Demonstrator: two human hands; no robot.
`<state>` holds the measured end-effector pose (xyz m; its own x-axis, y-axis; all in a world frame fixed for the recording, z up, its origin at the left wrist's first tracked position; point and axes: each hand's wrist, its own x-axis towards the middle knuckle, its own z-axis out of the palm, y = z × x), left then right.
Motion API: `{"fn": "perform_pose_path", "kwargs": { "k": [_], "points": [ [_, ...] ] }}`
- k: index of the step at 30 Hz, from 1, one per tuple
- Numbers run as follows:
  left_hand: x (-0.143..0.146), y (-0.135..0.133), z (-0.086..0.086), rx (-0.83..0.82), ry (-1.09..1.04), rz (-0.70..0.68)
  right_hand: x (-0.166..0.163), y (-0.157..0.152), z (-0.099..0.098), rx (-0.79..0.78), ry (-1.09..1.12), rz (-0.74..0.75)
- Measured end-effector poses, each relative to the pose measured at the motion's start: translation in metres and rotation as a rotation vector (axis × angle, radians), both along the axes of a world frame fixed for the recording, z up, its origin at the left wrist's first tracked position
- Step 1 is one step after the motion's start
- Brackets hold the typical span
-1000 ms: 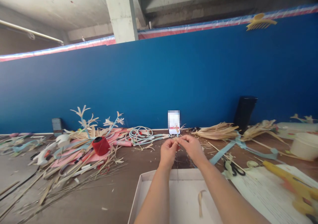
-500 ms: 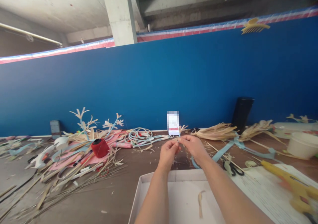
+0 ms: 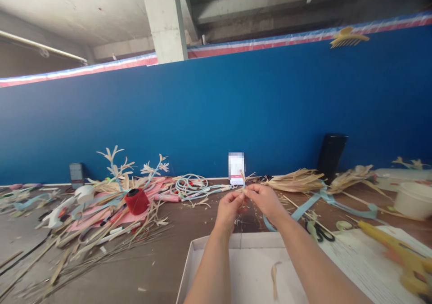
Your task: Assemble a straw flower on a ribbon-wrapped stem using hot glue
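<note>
My left hand (image 3: 230, 208) and my right hand (image 3: 263, 200) meet above the far edge of a white box lid or tray (image 3: 256, 241). Both are closed in a pinch, fingertips touching, around a small flower of pale dried husk strips (image 3: 243, 178). Its tips stick up above my fingers, with a bit of light blue at the base; the part between the fingers is hidden. A thin dark stem or wire (image 3: 240, 232) seems to hang below my fingers. One loose curled husk strip (image 3: 274, 280) lies inside the white tray.
Left are a red thread spool (image 3: 137, 200), finished husk flowers (image 3: 118, 164), and scattered sticks. A phone (image 3: 236, 168) stands against the blue partition (image 3: 202, 115). To the right lie husk bundles (image 3: 297, 180), light blue tape (image 3: 305, 207), black-handled scissors (image 3: 319, 233), a yellow glue gun (image 3: 401, 250) and a white tub (image 3: 413, 200).
The flower's strips have turned slightly between my fingers, and they now point in different directions. Both hands stay in nearly the same place; the whole view has shifted a little.
</note>
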<state>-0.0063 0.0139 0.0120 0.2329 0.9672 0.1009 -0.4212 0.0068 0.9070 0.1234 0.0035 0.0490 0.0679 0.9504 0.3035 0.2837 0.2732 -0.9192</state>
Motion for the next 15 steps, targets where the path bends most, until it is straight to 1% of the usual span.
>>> {"fn": "perform_pose_path", "kwargs": {
  "k": [3,7,15],
  "points": [
    [0.001,0.000,0.001,-0.039,-0.084,0.005,0.000,-0.001,0.001,0.003,-0.005,0.003],
    [0.002,-0.001,0.005,-0.032,-0.191,-0.009,-0.002,-0.001,0.001,-0.015,0.045,0.045],
    [0.003,-0.003,0.022,-0.004,-0.239,-0.038,-0.008,-0.005,0.011,-0.070,0.217,0.113]
  ]
}}
